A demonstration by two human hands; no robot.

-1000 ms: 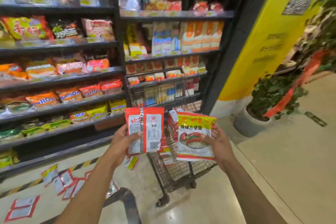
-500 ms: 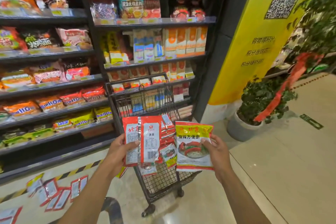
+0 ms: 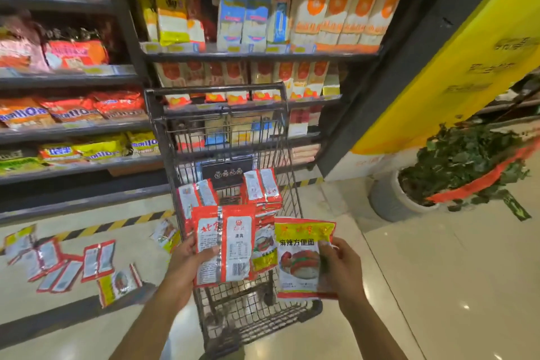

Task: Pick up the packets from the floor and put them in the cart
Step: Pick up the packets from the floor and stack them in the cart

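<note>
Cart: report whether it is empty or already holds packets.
Partly full: red packets lie stacked inside the cart, with bare wire wall above them.

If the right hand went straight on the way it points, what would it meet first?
Probably the red packets stacked inside the cart. The right hand, gripping a yellow-topped packet, points forward and left over the cart's right rim; depth is unclear.

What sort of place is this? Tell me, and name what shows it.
Most likely a supermarket aisle: shelves stocked with rows of packaged food, price labels along their edges, and a wire cart holding packets.
</note>
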